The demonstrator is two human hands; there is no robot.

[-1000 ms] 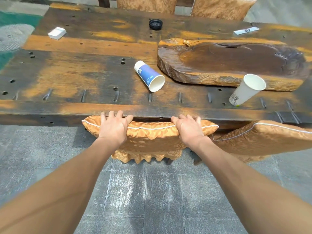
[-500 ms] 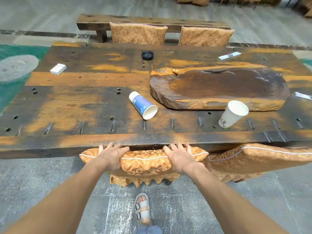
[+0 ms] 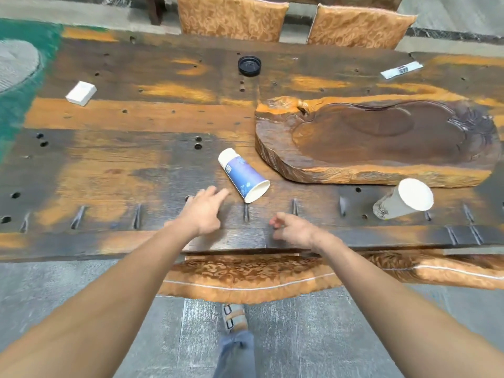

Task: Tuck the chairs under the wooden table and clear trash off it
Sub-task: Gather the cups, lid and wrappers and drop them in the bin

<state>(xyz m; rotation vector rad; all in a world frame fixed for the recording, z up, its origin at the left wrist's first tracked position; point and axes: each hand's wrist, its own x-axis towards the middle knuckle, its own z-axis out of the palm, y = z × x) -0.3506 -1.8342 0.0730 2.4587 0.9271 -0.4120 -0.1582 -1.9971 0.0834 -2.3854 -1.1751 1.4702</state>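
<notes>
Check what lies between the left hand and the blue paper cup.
Head view: only bare wooden table separates the left hand from the blue paper cup.

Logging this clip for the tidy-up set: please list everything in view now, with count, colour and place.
long plank wooden table: one, dark brown and orange, centre.
carved wooden slab tray: one, brown, on the table's right.
blue-and-white paper cup: one, on its side, near middle.
plain white paper cup: one, near right, in front of slab.
round black lid: one, far middle.
small white box: one, far left.
white paper slip: one, far right.
orange patterned cushioned chairs: four, two at far side, two at near edge.
green floor mat: one, left of table.
sandalled foot: one, grey sandal, on grey floor.
left grip: one, bare hand, open, over table beside blue cup.
right grip: one, bare hand, loosely curled, empty, over near edge.
</notes>
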